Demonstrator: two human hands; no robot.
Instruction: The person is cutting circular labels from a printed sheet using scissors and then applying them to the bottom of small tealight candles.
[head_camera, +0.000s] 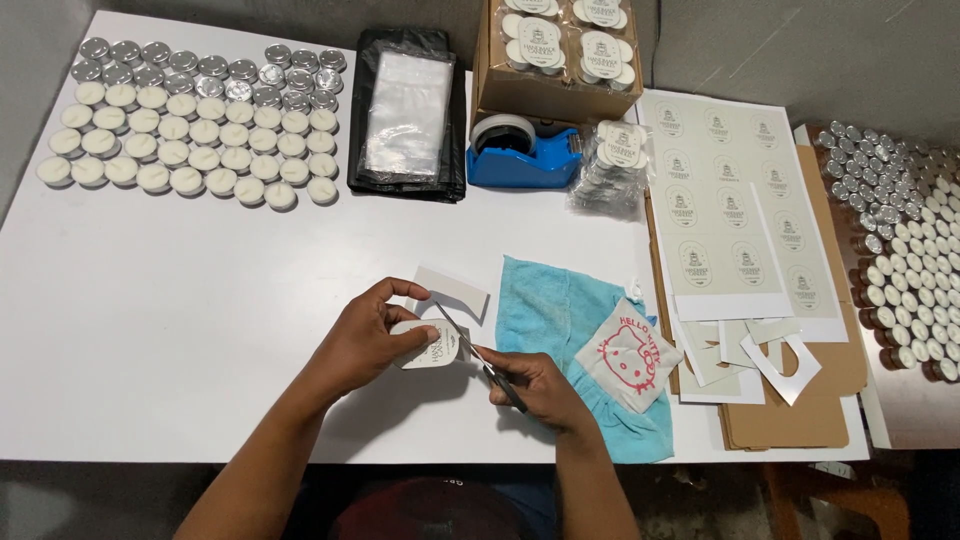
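Note:
My left hand (372, 335) pinches a small arch-shaped paper label (432, 347) over the white table (180, 300). My right hand (535, 385) grips a pair of scissors (480, 358) whose blades are cutting along the label's edge. A strip of white backing paper (452, 290) still hangs from the label, just above my left thumb. Both hands work near the table's front edge, left of a blue cloth (560, 320).
Rows of white tealight candles (190, 140) fill the far left. A stack of clear bags on black plastic (405, 115), a blue tape dispenser (520, 155), a cardboard box of packed candles (560, 50), label sheets (725, 200) and paper offcuts (750, 355) lie behind and right. A small printed pouch (630, 355) rests on the cloth.

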